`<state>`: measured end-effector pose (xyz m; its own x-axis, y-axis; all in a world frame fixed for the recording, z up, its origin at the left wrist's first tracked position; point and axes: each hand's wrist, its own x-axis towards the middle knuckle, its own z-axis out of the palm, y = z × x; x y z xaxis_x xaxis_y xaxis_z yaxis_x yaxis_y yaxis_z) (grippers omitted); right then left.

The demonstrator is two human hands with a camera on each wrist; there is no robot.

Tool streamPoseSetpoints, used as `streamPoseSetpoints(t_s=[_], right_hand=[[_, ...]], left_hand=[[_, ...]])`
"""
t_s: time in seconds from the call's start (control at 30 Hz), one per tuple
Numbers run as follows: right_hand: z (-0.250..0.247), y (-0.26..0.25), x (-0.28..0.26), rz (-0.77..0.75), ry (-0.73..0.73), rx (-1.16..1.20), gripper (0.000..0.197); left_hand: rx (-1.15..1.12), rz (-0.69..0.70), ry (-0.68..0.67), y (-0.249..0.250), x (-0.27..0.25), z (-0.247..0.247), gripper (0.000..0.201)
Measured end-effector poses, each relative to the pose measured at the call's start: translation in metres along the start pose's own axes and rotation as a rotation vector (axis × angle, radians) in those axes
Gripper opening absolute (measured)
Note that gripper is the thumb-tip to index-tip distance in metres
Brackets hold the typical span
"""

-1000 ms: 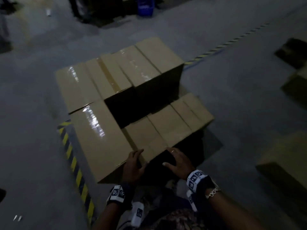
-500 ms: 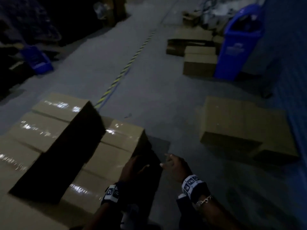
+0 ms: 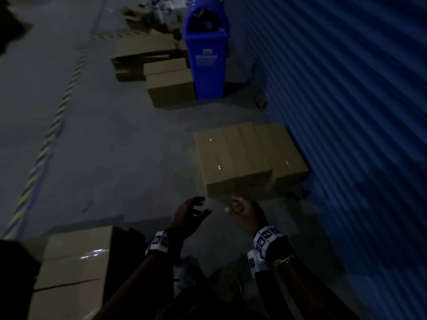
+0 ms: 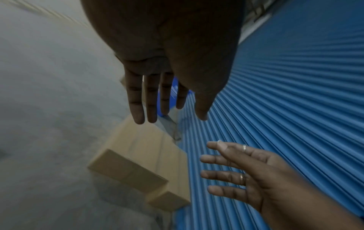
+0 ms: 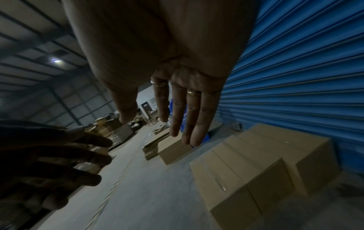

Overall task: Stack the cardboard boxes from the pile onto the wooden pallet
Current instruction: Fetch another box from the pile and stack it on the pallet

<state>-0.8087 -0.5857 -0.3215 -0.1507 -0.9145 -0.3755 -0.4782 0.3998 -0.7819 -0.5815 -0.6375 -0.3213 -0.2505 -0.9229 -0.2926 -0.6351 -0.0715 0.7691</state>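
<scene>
Two empty hands, the left hand [image 3: 188, 215] and right hand [image 3: 245, 212], reach with fingers [image 4: 138, 101] spread loose toward the cardboard boxes [image 3: 238, 158] just ahead by the blue shutter [image 3: 346, 135], and in this dim light a box might slip.
</scene>
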Motion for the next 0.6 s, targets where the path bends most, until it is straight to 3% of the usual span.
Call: streamPoseSetpoints(t_s=[0.17, 0.33, 0.47, 0.6], right_hand=[[-0.033, 0.002, 0.052, 0.053, 0.069, -0.016, 0.06], [-0.052, -0.015, 0.144, 0.092, 0.02, -0.073, 0.059], [-0.056, -0.016, 0.23, 0.106, 0.034, -0.119, 0.055], [-0.068, -0.056, 0.298, 0.115, -0.003, -0.178, 0.064]], left_hand=[[-0.04, 0.024, -0.085, 0.021, 0.076, 0.012, 0.045], [-0.111, 0.052, -0.043, 0.019, 0.175, -0.002, 0.052], [-0.106, -0.015, -0.042, 0.022, 0.257, -0.021, 0.057], [-0.092, -0.066, -0.069, 0.023, 0.327, -0.03, 0.059]])
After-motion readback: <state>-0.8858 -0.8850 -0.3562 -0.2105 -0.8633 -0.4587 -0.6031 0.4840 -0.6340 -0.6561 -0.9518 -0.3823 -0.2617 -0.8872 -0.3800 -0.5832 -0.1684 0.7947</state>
